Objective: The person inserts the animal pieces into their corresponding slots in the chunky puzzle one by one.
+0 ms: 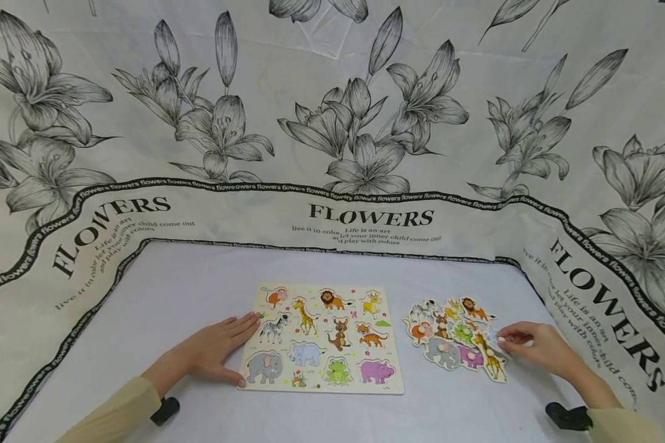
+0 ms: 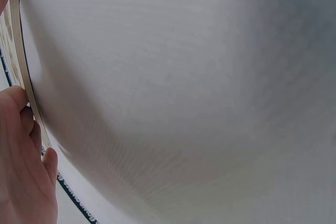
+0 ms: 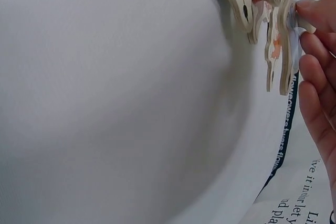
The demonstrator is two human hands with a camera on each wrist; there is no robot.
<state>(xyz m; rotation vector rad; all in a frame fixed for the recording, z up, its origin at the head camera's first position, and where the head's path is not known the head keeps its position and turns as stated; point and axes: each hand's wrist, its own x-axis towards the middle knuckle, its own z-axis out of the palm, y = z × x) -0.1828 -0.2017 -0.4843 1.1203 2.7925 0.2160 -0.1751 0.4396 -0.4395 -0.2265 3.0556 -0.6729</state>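
A wooden animal puzzle board (image 1: 332, 341) lies flat on the white tabletop. My left hand (image 1: 218, 347) rests at its left edge, fingers stretched at the upper side and thumb by the lower corner; the left wrist view also shows the hand (image 2: 26, 156) along the board's edge. To the board's right is a heap of knobbed animal pieces. My right hand (image 1: 540, 346) pinches a pale blue animal puzzle piece (image 3: 295, 40) by its knob, at the heap's right side. The giraffe piece (image 1: 491, 357) lies just left of those fingers. Most of the pale blue piece is hidden in the head view.
In the heap are a lion piece (image 1: 473, 309), a zebra piece (image 1: 423, 309), a grey elephant piece (image 1: 440, 354) and a purple hippo piece (image 1: 469, 357), overlapping each other. A flower-printed cloth (image 1: 366, 221) rises behind and at both sides of the tabletop.
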